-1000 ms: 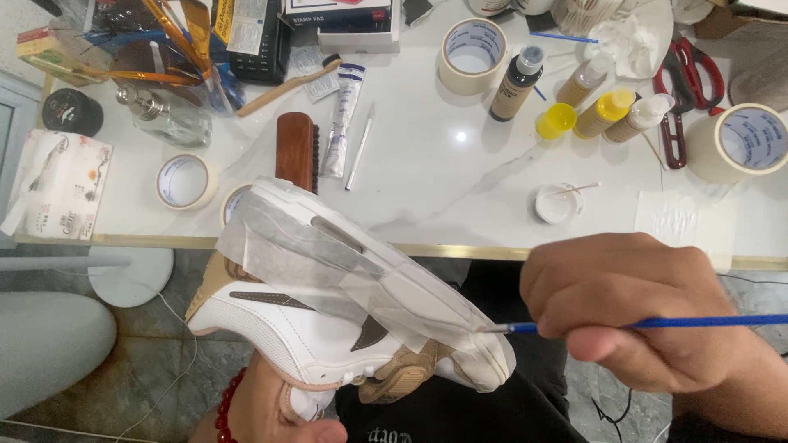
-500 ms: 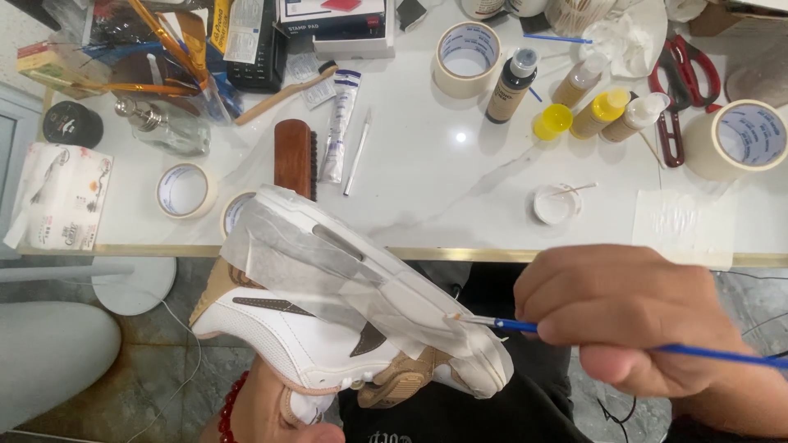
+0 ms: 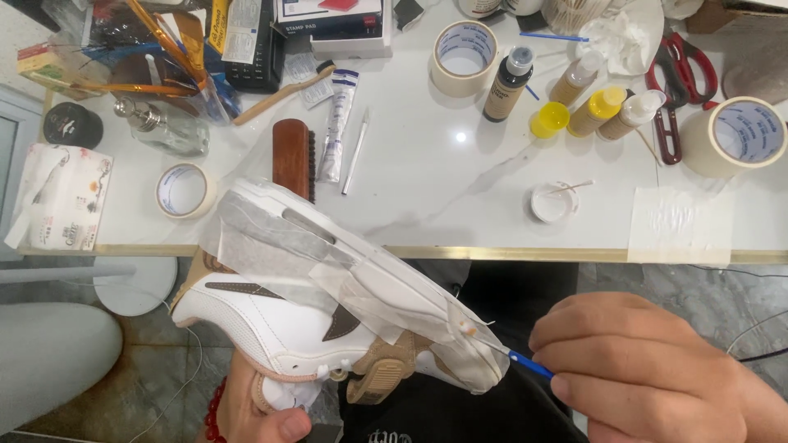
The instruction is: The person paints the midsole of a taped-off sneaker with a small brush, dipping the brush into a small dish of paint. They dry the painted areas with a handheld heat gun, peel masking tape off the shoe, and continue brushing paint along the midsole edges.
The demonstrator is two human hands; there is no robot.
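while your left hand (image 3: 261,410) cups the white sneaker (image 3: 279,324) from underneath at the lower left, its grip is clenched around the shoe's upper, thumb showing at the bottom edge and a red bead bracelet (image 3: 215,414) at the wrist. you hold the sneaker on its side over your lap, below the table's (image 3: 427,205) gold edge, sole turned up and wrapped in strips of pale masking tape (image 3: 328,262), toe pointing down to the right. just off that toe, your right hand (image 3: 657,373) is closed around a thin blue-handled brush (image 3: 525,363), fingers pinched on the handle; the brush tip touches the taped sole near the toe, so the shoe lies directly left of this grip, joined to it only by the brush.

on the table above, from left to right: a small tape roll (image 3: 185,190), a brown wooden brush (image 3: 293,156), a white tube (image 3: 338,123), a larger tape roll (image 3: 464,47), a dark bottle (image 3: 509,82), a yellow cap (image 3: 548,120), a small white dish (image 3: 552,203), red scissors (image 3: 677,82) and another tape roll (image 3: 735,135) at the far right.
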